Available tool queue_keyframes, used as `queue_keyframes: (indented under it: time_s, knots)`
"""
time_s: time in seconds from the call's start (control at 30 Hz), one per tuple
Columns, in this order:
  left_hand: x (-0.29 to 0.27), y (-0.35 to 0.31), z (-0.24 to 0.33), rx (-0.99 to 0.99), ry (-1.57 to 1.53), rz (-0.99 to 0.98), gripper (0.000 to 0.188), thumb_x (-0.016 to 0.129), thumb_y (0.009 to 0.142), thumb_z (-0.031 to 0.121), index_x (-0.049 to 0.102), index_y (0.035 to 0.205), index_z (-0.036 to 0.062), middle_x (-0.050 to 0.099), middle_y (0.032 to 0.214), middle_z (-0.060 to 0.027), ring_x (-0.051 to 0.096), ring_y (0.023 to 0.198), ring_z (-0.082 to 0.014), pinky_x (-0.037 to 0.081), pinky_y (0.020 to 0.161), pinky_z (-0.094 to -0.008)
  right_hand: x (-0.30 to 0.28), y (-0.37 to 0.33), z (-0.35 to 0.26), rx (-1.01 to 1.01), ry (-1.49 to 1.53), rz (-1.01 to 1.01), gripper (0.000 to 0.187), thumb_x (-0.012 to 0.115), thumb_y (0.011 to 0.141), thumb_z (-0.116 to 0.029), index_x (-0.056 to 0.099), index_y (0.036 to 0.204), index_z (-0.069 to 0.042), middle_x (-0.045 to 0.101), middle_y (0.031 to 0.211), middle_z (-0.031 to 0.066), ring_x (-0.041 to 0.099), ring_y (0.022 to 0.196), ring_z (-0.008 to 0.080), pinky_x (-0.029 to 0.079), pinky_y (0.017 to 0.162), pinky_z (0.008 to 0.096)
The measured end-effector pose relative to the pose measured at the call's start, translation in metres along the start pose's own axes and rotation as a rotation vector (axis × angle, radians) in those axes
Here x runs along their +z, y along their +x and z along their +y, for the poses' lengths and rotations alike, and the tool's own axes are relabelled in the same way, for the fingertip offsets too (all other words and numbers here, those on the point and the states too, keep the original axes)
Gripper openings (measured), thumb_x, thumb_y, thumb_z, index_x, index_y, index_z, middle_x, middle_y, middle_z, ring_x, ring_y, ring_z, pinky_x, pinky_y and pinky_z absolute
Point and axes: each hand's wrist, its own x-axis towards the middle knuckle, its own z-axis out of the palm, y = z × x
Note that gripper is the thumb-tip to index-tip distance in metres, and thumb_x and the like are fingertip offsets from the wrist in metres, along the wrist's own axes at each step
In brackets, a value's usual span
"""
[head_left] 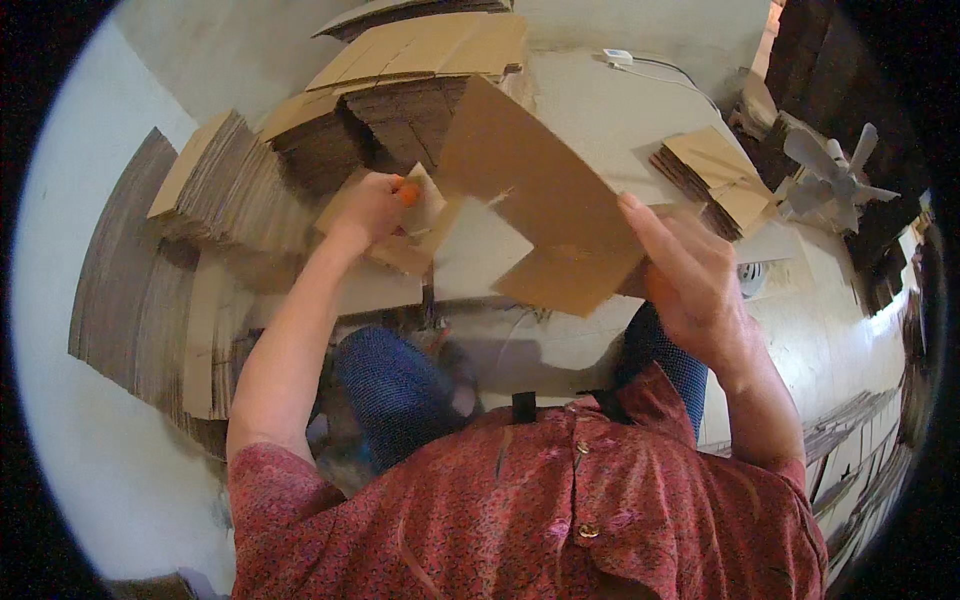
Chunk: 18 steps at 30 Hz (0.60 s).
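My right hand (695, 280) grips the edge of a large brown cardboard sheet (560, 195), thumb on top and fingers underneath. The sheet is bent along creases and held up at a tilt in front of me. Its lower flap (570, 280) hangs toward my lap. To the left, my left hand (370, 212) is closed at a smaller cardboard piece (408, 252), slightly blurred. Something orange (408, 194) covers a fingertip of that hand, and a bit of orange also shows under my right hand.
Tall stacks of flat cardboard (410, 50) stand at the far side, with another leaning stack (215, 180) at the left. A smaller cardboard pile (715, 175) lies right of the sheet. Beyond it are a grey fan (840, 175) and a white socket box with a cable (618, 57).
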Motion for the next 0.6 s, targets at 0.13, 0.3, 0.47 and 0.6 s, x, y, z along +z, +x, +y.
queue_keyframes:
  time_s: [0.13,0.3,0.47,0.6]
  knots:
    - [0.018,-0.01,0.019,0.022,0.046,-0.087,0.023,0.05,0.088,0.018,0.06,0.091,-0.0023,0.058,0.076,-0.0064,0.056,0.066,-0.0144,0.053,0.055,-0.0314,0.001,-0.003,-0.001,0.09,-0.041,-0.006,0.062,0.058,0.063,0.006,0.045,0.124,0.001,0.054,0.073,0.0127,0.054,0.07,0.0314,0.047,0.062,0.0397]
    - [0.029,0.001,0.016,-0.009,-0.077,-0.041,0.022,0.051,0.089,0.017,0.063,0.095,-0.0014,0.064,0.08,-0.0055,0.059,0.065,-0.014,0.05,0.054,-0.0289,-0.012,-0.007,-0.004,0.072,-0.035,0.008,0.063,0.054,0.062,0.009,0.046,0.123,0.001,0.054,0.075,0.0145,0.054,0.07,0.032,0.046,0.062,0.0396]
    - [0.037,0.0,0.036,0.048,-0.077,-0.077,0.023,0.054,0.088,0.018,0.063,0.096,-0.0018,0.064,0.081,-0.0053,0.059,0.067,-0.0143,0.05,0.054,-0.0284,-0.017,-0.009,-0.002,0.06,-0.087,0.061,0.061,0.056,0.063,0.007,0.046,0.123,0.002,0.053,0.072,0.0114,0.054,0.069,0.0294,0.047,0.06,0.0387]
    - [0.038,0.005,0.034,0.032,-0.047,-0.092,0.024,0.055,0.088,0.019,0.063,0.095,-0.0017,0.065,0.083,-0.0054,0.059,0.069,-0.0142,0.05,0.055,-0.028,-0.025,-0.01,-0.008,0.074,-0.057,0.007,0.061,0.055,0.064,0.008,0.045,0.124,0.001,0.054,0.073,0.0119,0.055,0.07,0.0302,0.047,0.061,0.039]
